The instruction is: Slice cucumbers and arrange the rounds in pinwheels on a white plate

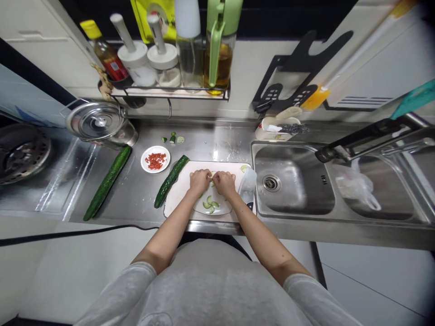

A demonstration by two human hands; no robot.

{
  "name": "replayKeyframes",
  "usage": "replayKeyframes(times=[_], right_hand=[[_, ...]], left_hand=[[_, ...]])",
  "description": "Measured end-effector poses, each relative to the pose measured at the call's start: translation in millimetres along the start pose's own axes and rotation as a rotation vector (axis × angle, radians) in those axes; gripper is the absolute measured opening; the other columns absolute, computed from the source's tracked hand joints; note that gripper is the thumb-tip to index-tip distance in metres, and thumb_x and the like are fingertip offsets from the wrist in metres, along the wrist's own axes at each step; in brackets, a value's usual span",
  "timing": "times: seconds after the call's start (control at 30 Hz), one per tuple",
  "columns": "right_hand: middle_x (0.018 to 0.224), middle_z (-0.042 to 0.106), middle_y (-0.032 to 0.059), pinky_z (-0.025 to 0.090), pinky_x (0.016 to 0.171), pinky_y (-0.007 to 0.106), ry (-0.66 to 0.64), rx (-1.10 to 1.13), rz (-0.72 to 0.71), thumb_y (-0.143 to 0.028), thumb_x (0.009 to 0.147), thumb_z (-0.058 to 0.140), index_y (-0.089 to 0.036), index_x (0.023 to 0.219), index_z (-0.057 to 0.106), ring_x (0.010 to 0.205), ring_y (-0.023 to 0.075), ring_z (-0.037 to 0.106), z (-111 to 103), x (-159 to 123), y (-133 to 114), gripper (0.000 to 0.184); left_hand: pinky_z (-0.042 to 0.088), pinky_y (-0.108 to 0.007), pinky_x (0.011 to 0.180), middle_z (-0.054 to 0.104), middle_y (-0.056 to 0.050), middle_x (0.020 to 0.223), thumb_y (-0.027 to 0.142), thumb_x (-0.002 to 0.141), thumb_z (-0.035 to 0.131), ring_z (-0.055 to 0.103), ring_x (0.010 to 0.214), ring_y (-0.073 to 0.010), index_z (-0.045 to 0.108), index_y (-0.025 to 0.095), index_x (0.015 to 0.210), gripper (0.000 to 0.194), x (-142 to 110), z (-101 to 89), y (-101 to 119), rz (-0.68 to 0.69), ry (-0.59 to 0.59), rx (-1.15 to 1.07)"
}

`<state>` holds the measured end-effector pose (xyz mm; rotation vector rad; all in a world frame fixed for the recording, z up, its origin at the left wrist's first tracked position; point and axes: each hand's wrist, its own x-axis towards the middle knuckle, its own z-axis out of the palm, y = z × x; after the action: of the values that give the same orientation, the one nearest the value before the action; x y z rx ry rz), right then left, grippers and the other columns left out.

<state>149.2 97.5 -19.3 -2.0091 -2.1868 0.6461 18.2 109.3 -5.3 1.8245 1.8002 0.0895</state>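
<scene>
Close together over a white plate (223,209), my left hand (200,181) and my right hand (224,183) pinch at their fingertips, apparently on a cucumber slice (212,175). The fingers hide most of it. Curved cucumber slices (209,203) lie fanned out on the near part of the plate. Beneath the plate is a pale cutting board (180,192). A knife with a broad blade (248,183) rests on the board's right end, beside my right hand. Left of my left hand, a cucumber (171,181) with a cut end leans along the board's edge.
A small white plate of chopped red pieces (149,166) and cucumber scraps (172,139) sit behind. Further left are a long whole cucumber (107,185) and a lidded steel pot (118,136). A double sink (292,206) is on the right; a condiment rack (170,93) hangs above the counter.
</scene>
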Motion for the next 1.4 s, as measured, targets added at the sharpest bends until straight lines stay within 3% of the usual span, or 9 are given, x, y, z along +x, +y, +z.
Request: replayKeyframes(times=[0.43,1.4], right_hand=[[0.091,0.067,0.0086,0.021,0.075,0.035,0.010,-0.097,-0.008,-0.026,0.094,0.037,-0.019,0.086,0.063,0.090,0.0232,0.049,-5.5,0.3,-6.1,0.028],[0.090,0.068,0.0058,0.021,0.076,0.034,0.024,-0.021,0.054,-0.027,0.089,0.045,-0.021,0.087,0.062,0.088,0.0225,0.050,-10.1,0.5,1.4,0.018]], left_hand=[[0.032,-0.037,0.088,0.067,-0.003,0.100,0.025,0.082,0.058,0.055,0.101,-0.0225,0.063,0.026,0.094,0.013,0.4,-0.3,0.1,0.024,-0.009,0.021],[0.032,-0.038,0.089,0.068,-0.004,0.100,0.022,0.085,0.051,0.056,0.100,-0.0226,0.063,0.026,0.096,0.016,0.6,-0.2,2.0,0.026,0.000,0.019]])
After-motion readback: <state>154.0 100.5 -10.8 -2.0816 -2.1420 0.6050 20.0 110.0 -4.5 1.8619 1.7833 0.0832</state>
